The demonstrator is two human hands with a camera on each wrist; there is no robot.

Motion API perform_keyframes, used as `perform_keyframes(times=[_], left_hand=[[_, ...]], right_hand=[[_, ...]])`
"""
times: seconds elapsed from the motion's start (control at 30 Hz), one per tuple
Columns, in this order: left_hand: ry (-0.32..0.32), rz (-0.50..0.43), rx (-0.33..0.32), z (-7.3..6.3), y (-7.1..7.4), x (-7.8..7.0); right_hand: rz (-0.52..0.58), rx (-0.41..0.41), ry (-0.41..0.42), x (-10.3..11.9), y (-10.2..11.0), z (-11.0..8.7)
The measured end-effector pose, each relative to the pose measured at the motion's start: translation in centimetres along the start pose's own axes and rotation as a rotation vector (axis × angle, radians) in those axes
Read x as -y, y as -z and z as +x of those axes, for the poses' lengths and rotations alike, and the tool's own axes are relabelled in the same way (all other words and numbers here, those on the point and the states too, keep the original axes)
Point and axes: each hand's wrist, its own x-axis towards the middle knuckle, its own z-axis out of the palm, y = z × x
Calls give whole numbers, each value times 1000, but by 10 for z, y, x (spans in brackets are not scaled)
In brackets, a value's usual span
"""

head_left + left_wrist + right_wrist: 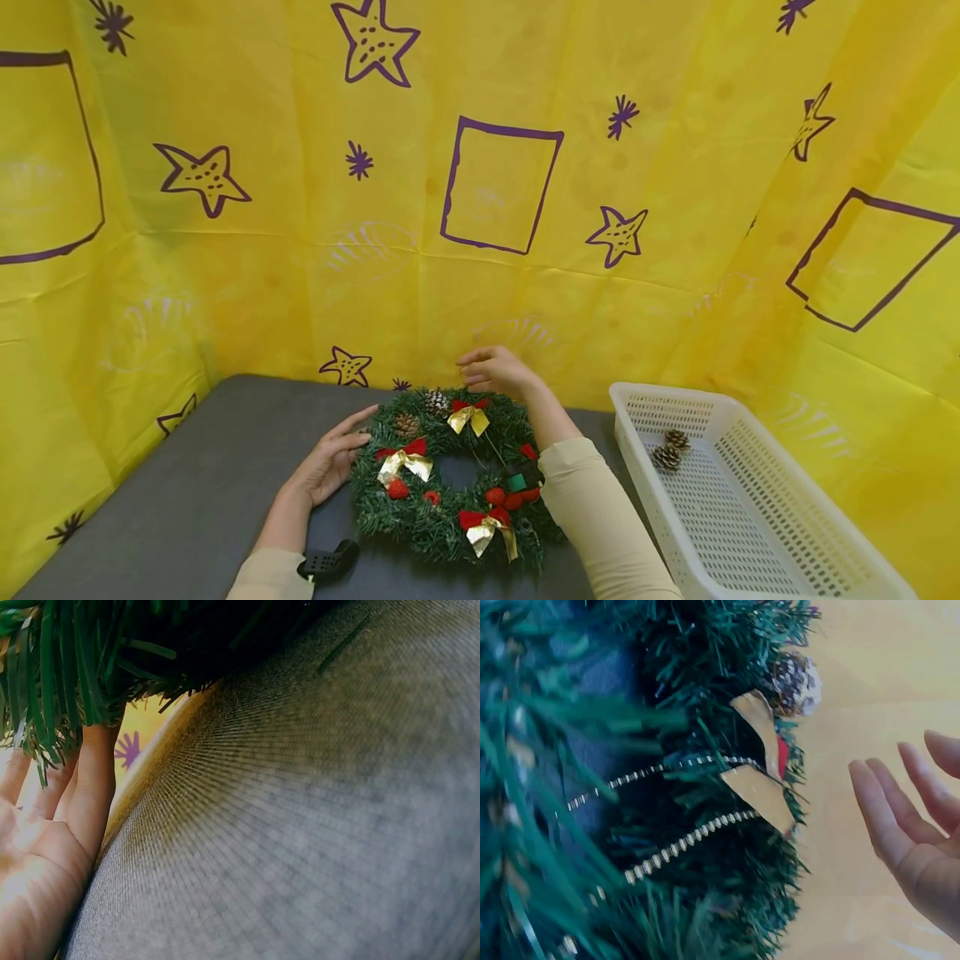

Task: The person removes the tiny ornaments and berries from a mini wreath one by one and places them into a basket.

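A green artificial wreath [431,533] lies on the dark grey table, trimmed with red-and-gold bows [406,463], a brown pinecone [407,426], a white-tipped pinecone [437,402] and red berries [397,489]. My left hand [326,462] rests at its left edge, fingers extended along the foliage; the left wrist view shows the fingertips hidden behind green needles [64,667]. Beyond the far edge, my right hand [495,371] is held apart from the wreath with loose fingers and nothing in them. A beaded gold string [686,844] hangs from the far bow [761,791] in the right wrist view.
To the right stands a white perforated plastic basket [637,467] with two pinecones [666,457] inside. Yellow cloth [510,317] printed with purple stars encloses the grey table [195,500] at the back and sides. A black strap [330,562] circles the left wrist.
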Motion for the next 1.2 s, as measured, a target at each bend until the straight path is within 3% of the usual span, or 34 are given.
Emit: perform_keyframes(times=[0.23,0.53,0.8,1.2], left_hand=[[7,17,-3,0,1,1],[0,-17,4,-1,0,1],[-6,-1,6,0,-1,0],[-1,6,-3,-1,0,0]], right_hand=[[-13,56,-7,-4,-15,5],[-14,59,-70,-7,-31,8],[-47,52,-115,-14,-36,12],[-84,54,-113,-18,-38,12]])
